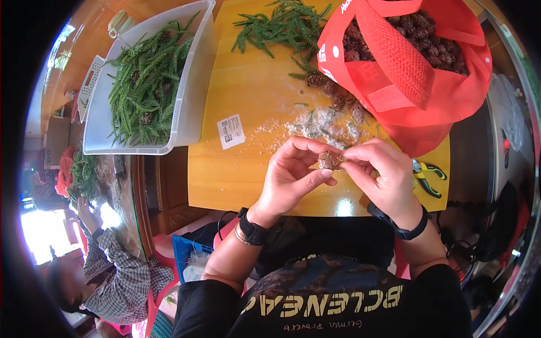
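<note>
Over the near part of the yellow table, my left hand (296, 172) pinches a small brown pine cone (326, 161) between thumb and fingers. My right hand (383, 172) meets it from the other side, its thumb and forefinger closed at the cone's edge. What the right fingertips grip, perhaps a thin stem or wire, is too small to make out. Just beyond my hands lies a patch of white flakes (322, 125), with several loose pine cones (338, 102) around it. Yellow-and-black pliers (429, 177) rest beside my right hand.
A red bag (417, 121) full of pine cones stands at the far right. Green fir sprigs (284, 25) lie at the back. On the left, a clear plastic bin (189, 93) holds more sprigs and cones. A white label (231, 132) lies on the table (225, 180). Another person (121, 265) works at lower left.
</note>
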`<action>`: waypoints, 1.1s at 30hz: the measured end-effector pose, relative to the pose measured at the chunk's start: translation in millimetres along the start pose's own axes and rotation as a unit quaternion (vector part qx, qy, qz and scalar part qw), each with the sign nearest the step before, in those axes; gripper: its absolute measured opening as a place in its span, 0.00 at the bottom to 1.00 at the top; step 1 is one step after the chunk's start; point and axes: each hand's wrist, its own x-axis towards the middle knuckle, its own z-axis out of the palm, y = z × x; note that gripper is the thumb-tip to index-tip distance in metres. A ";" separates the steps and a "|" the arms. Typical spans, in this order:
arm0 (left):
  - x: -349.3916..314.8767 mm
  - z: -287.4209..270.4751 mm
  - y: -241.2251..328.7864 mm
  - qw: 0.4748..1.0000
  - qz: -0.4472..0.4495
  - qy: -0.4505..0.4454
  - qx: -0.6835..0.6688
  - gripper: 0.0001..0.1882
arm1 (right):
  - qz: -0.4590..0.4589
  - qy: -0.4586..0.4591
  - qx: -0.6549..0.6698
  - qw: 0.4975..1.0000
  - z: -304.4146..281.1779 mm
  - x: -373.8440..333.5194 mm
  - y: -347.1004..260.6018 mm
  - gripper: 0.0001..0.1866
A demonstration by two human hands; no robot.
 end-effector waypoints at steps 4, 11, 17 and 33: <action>-1.1 -1.5 -1.4 1.000 -0.010 -0.009 -0.006 0.17 | 0.018 -0.008 0.002 1.000 -1.4 1.0 -4.4 0.12; -3.1 -7.4 -0.8 0.996 -0.064 -0.019 -0.057 0.18 | 0.010 -0.006 0.008 1.000 -1.6 0.2 -5.1 0.13; -2.1 -7.0 3.0 0.994 -0.080 -0.034 -0.060 0.17 | 0.003 -0.010 0.008 1.000 -2.0 0.4 -3.8 0.14; -2.1 -7.3 -1.4 0.985 -0.079 -0.048 -0.144 0.12 | -0.069 -0.040 -0.009 0.997 -6.1 2.0 -3.7 0.13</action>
